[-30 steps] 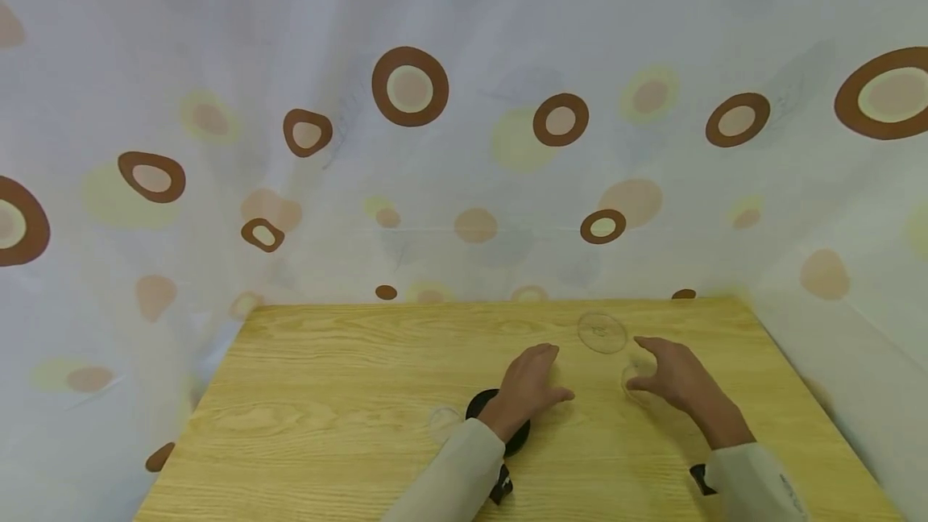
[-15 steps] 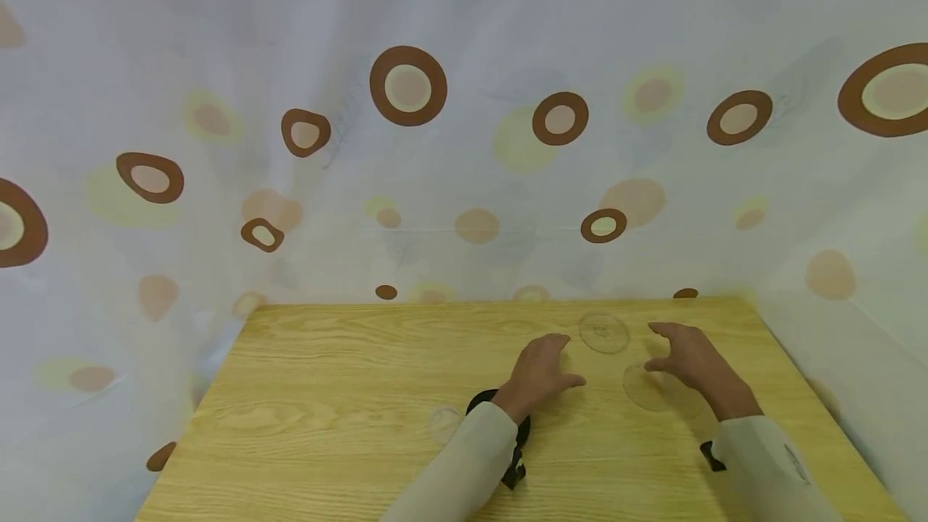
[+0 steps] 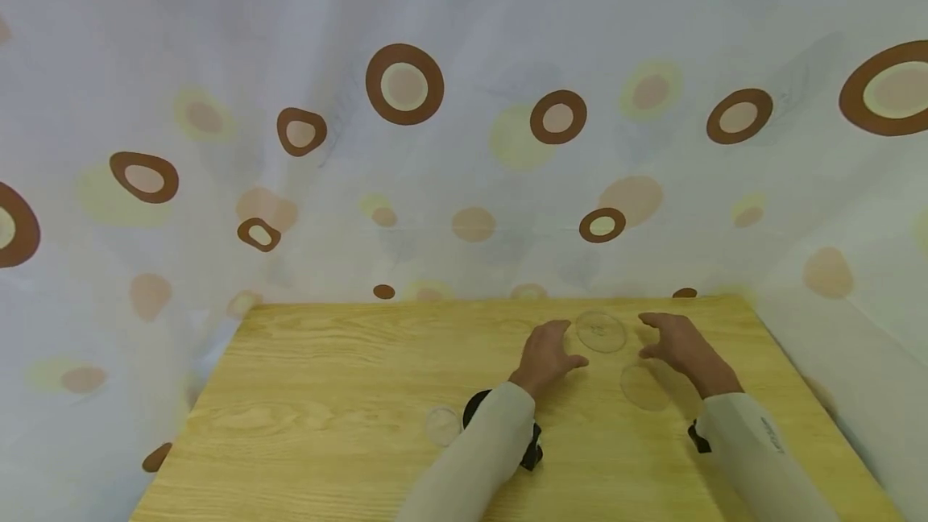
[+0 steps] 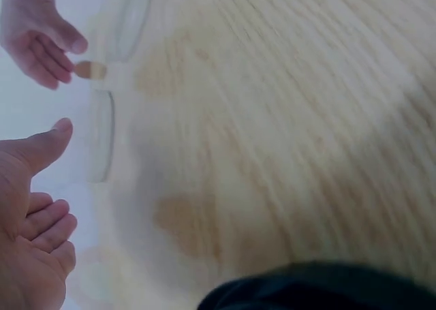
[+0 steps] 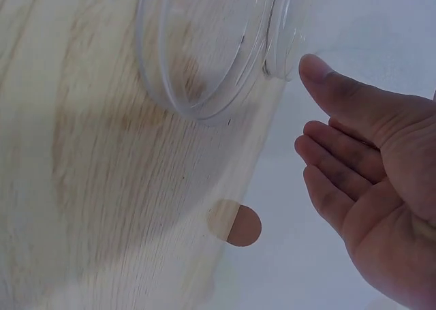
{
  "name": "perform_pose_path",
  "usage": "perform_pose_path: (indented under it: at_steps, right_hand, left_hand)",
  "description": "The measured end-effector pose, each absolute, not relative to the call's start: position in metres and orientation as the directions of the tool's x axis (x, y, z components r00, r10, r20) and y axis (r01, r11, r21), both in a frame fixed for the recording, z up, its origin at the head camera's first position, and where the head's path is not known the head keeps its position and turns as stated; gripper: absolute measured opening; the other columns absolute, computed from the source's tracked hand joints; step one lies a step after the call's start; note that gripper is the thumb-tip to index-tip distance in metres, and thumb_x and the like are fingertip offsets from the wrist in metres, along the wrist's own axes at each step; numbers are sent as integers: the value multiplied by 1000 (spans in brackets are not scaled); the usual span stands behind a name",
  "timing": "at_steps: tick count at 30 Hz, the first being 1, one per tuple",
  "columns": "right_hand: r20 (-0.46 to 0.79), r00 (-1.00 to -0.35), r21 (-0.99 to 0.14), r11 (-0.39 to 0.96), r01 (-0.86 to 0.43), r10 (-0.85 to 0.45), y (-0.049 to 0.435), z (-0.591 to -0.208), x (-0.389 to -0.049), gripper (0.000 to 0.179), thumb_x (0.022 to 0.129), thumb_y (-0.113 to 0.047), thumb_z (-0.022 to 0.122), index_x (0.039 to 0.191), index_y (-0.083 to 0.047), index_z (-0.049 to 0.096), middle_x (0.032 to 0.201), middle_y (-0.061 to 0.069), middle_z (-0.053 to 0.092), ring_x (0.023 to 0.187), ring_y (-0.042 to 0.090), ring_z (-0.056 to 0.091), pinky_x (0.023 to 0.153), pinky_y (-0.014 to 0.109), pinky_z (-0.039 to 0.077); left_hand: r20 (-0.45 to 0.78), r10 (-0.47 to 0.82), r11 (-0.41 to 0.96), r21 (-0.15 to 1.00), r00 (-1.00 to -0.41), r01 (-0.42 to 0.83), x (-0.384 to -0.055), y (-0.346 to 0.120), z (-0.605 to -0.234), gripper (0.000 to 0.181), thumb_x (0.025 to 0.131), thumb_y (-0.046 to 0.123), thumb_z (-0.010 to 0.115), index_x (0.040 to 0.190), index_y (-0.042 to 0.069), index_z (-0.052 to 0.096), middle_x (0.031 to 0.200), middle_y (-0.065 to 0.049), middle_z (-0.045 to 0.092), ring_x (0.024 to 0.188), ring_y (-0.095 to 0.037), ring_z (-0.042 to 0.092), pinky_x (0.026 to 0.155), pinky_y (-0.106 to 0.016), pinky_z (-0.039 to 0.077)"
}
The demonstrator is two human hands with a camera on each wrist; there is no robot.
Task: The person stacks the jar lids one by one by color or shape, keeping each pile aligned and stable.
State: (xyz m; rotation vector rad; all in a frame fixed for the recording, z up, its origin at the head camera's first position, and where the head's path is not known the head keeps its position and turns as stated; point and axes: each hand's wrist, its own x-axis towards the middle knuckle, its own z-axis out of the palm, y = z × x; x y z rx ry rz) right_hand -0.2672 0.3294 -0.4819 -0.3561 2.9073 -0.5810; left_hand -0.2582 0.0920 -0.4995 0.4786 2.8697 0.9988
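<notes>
A clear round petri dish (image 3: 601, 332) lies near the back edge of the wooden table, between my two hands. Left of it, my left hand (image 3: 545, 357) has its thumb and fingers spread, with nothing held. To its right my right hand (image 3: 677, 347) is spread likewise, thumb apart from the fingers. Just in front of the right hand lies a second clear petri dish (image 3: 645, 387). From the right wrist, this nearer dish (image 5: 167, 99) shows its transparent double rim, apart from the right hand (image 5: 381, 180). Neither hand visibly touches a dish.
A smaller clear round dish (image 3: 443, 425) lies to the left of my left forearm. Beside it, a black round object (image 3: 474, 408) is partly hidden under the sleeve. A patterned sheet (image 3: 435, 184) rises behind the table (image 3: 312, 393) and along its sides.
Both hands have moved farther back on the table, toward the rear dish. My right hand has moved off the nearer dish, leaving it lying in view.
</notes>
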Motion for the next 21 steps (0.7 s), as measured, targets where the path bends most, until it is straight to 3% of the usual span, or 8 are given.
perform_pose_path:
  at_steps: [7, 21]
  right_hand:
    - [-128, -956, -407, 893, -193, -265, 328, -486, -277, 70, 81, -13, 74, 136, 13, 40, 133, 37, 44, 115, 53, 47, 89, 57, 47]
    - [-146, -957, -439, 883, -166, -252, 323, -495, -285, 67, 82, -5, 71, 136, 14, 38, 133, 38, 44, 114, 54, 48, 87, 56, 49]
  left_hand:
    - [70, 275, 742, 619, -959, 258, -265, 97, -516, 64, 76, 30, 80, 131, 7, 56, 130, -5, 60, 119, -19, 58, 96, -27, 50]
    - [113, 294, 719, 628, -949, 298, -272, 101, -522, 57, 80, 25, 77, 130, 7, 56, 129, -4, 61, 119, -17, 57, 98, -26, 48]
